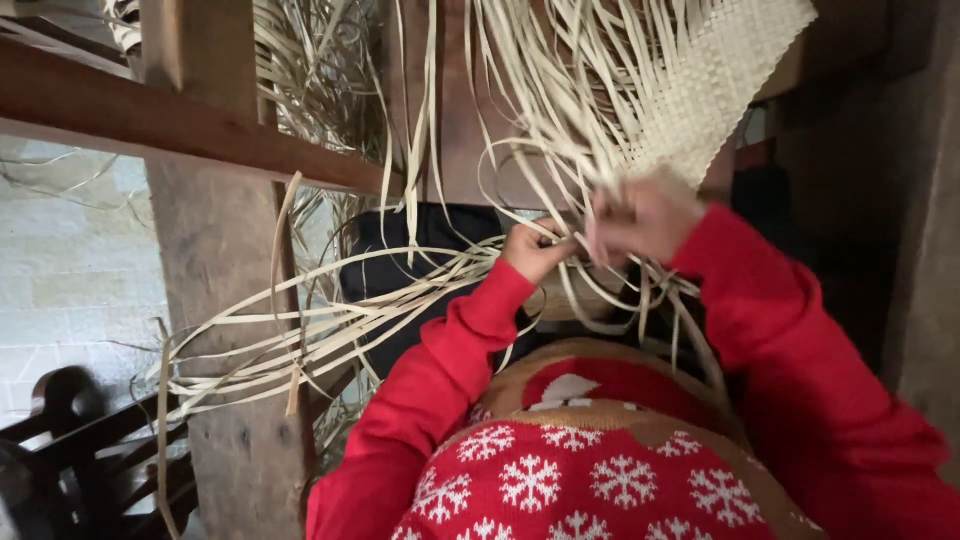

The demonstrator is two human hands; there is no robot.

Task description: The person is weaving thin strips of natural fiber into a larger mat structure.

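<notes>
Gripping pale straw strips [560, 170] below the woven mat [720, 90], I see my left hand [533, 250] pinched shut on them; my right hand [645, 218] is blurred, grip unclear, beside a wooden beam [150, 125]

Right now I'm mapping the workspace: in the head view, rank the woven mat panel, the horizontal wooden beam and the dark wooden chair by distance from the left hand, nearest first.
1. Woven mat panel, up and right of the left hand.
2. Horizontal wooden beam, upper left.
3. Dark wooden chair, bottom left corner.
</notes>
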